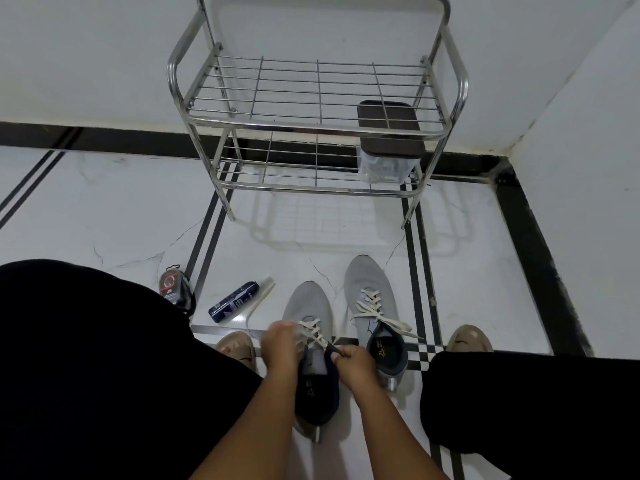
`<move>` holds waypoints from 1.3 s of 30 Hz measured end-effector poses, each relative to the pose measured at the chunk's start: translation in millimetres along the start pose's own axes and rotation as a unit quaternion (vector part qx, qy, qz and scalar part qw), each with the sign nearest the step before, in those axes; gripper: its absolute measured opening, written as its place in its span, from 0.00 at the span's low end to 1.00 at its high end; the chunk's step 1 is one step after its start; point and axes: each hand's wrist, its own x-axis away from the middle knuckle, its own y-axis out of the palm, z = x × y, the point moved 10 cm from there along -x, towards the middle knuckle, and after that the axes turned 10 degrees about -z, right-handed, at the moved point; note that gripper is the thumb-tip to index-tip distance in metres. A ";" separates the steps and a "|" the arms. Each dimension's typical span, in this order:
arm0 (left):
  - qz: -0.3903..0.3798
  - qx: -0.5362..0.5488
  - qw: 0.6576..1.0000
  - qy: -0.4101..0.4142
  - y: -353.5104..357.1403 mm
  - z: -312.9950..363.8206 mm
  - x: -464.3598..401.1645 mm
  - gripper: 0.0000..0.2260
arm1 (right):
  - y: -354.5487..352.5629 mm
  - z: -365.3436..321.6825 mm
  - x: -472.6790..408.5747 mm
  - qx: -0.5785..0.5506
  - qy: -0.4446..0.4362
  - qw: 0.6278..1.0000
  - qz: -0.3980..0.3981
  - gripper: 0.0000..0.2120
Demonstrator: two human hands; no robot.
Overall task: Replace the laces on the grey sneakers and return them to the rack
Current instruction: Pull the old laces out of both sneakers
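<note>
Forearms: both reaching in from the near edge, between two black-clad knees.
Left hand (281, 344): fingers curled over the cream lace (313, 330) on the near sneaker (308, 306), gripping it at the left side of the eyelets.
Right hand (353, 363): pinching the lace end tight, right beside the tongue.
Near sneaker: grey, on the floor, toe pointing far, partly laced.
Second sneaker (369, 289): just right of it and a bit farther, cream laces through and loose ends trailing right.
Rack (311, 128): metal wire, far side by the wall, well apart from both shoes.
Lidded container (386, 161): clear, dark lid, lower shelf, right end.
Left floor: dark blue packet (235, 301) and small black pack (173, 284), near the knee.
Feet: tan sandals either side.
</note>
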 end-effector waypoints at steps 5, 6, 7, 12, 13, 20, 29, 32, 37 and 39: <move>-0.060 -0.062 0.996 -0.025 -1.3 25.9 -18.0 0.08 | 2.0 12.9 -3.1 -0.035 0.026 0.999 -0.005 0.08; -0.118 -0.256 0.958 0.050 18.7 38.2 -16.7 0.08 | 2.2 13.1 -4.9 -0.033 0.024 0.999 -0.003 0.11; -0.160 -0.402 0.895 0.109 42.6 38.5 -7.8 0.07 | 2.2 12.0 -5.8 -0.032 0.019 0.999 -0.002 0.12; -0.134 -0.580 0.781 0.191 61.5 11.8 16.0 0.10 | -1.6 2.0 0.7 -0.003 0.000 1.000 0.005 0.08; -0.115 -0.565 0.795 0.186 56.8 13.7 16.2 0.10 | -2.3 0.7 2.4 0.004 0.000 1.000 0.005 0.09; -0.083 -0.384 0.906 0.157 42.0 25.8 8.3 0.10 | -3.3 0.1 1.8 0.019 -0.002 1.000 0.005 0.10; 0.040 -0.292 0.954 -0.059 -24.0 18.1 -3.5 0.26 | -3.0 9.7 -8.3 -0.001 0.040 0.999 -0.036 0.15; 0.011 -0.436 0.900 -0.017 -2.9 9.5 15.0 0.42 | -2.6 2.1 -12.2 0.000 0.034 0.997 -0.071 0.02; -0.072 -0.567 0.819 0.055 28.9 1.1 6.9 0.20 | -5.1 -9.9 -10.0 0.091 0.017 0.992 -0.081 0.14; -0.100 -0.526 0.843 0.048 31.3 -3.3 2.8 0.11 | -9.1 -31.2 -4.2 0.162 -0.041 0.985 -0.031 0.15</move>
